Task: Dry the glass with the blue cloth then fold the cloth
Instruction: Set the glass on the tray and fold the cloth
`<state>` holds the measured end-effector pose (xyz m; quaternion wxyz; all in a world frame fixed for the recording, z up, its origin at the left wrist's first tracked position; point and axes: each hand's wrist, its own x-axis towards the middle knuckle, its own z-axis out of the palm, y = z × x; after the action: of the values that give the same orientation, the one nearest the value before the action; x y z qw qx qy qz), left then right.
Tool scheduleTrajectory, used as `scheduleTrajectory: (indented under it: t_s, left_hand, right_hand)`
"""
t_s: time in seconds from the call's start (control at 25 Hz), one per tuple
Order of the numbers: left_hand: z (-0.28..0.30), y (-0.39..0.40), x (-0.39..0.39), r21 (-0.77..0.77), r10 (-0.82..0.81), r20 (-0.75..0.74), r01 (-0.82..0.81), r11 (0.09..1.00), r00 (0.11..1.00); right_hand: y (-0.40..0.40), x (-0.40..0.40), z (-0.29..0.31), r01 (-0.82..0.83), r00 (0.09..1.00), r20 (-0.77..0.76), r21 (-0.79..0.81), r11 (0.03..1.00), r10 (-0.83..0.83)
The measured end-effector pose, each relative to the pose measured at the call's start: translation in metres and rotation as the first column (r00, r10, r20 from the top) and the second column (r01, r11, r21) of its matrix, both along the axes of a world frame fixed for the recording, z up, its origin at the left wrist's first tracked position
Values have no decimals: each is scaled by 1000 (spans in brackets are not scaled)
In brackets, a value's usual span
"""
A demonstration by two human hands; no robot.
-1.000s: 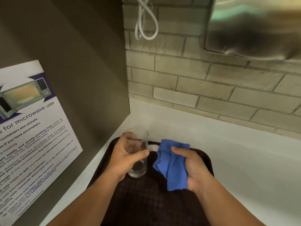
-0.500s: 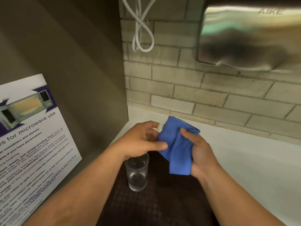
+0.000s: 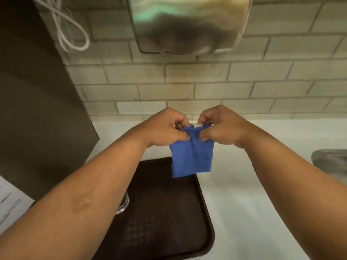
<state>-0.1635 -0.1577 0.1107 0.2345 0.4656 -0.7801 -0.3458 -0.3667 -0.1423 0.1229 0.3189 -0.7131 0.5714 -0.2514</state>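
Note:
The blue cloth [image 3: 192, 158] hangs in the air above the far end of the dark brown tray [image 3: 169, 212]. My left hand [image 3: 165, 128] pinches its top left edge and my right hand [image 3: 219, 126] pinches its top right edge, thumbs close together. The cloth looks doubled over, a small rectangle hanging down. The clear glass [image 3: 123, 203] stands on the tray's left side, mostly hidden behind my left forearm; only its base shows.
A white counter [image 3: 253, 194] runs to the right, with a metal sink edge [image 3: 330, 162] at far right. A steel hand dryer [image 3: 187, 25] and a white cable [image 3: 65, 29] hang on the brick wall. A dark panel with a microwave poster [image 3: 9, 203] stands left.
My left hand let go of the glass, which stays on the tray, and took the cloth's edge. Both hands rose and now hold the cloth stretched between them.

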Motion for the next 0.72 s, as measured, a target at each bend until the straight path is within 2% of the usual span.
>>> scheduleTrajectory:
  t_s: [0.12, 0.2, 0.28, 0.32, 0.36, 0.4, 0.44, 0.48, 0.52, 0.56, 0.6, 0.64, 0.68, 0.72]
  left_hand:
    - [-3, -9, -33, -72, -29, 77, 35, 997, 997]
    - [-8, -9, -53, -157, -8, 96, 23, 987, 995]
    - [-23, 5, -70, -218, -2, 151, 35, 975, 989]
    - [-37, 17, -76, -178, -26, 201, 63, 982, 979]
    - [-54, 31, -80, -57, -95, 249, 113, 992, 964]
    - [-73, 47, -82, 148, -208, 268, 173, 974, 941]
    - [-89, 63, -84, 364, -323, 253, 219, 905, 912]
    - [-106, 74, -88, 477, -384, 229, 241, 845, 895]
    - [-120, 81, -92, 474, -355, 239, 211, 855, 904]
    - [-133, 84, -97, 369, -259, 295, 141, 919, 920]
    - [-144, 82, -102, 191, -135, 399, 62, 980, 907]
    - [-151, 80, -110, 68, -71, 530, 41, 997, 845]
    - [-158, 79, -118, 74, -90, 655, 55, 996, 750]
    - [-166, 78, -125, 143, -153, 737, 69, 987, 659]
  right_hand:
    - [-11, -26, 2, 57, 985, -159, -95, 994, -72]
    - [-13, -46, -3, 60, 979, -187, -131, 990, -84]
    - [-3, -66, -19, 1, 976, -215, -108, 994, -24]
    - [7, -77, -33, -54, 963, -265, -58, 997, 37]
    - [20, -86, -50, -119, 933, -339, 24, 993, 120]
    - [36, -95, -69, -171, 890, -405, 133, 976, 211]
    - [51, -101, -88, -189, 854, -440, 238, 953, 279]
    - [63, -106, -108, -187, 837, -448, 308, 933, 315]
    - [70, -108, -126, -180, 840, -442, 322, 929, 316]
    - [75, -106, -141, -171, 857, -433, 274, 947, 279]
    - [77, -102, -153, -168, 878, -416, 195, 966, 237]
    - [77, -96, -164, -196, 881, -411, 133, 972, 234]
    - [76, -88, -173, -254, 851, -455, 79, 964, 262]
    - [74, -81, -181, -309, 787, -545, 57, 949, 289]
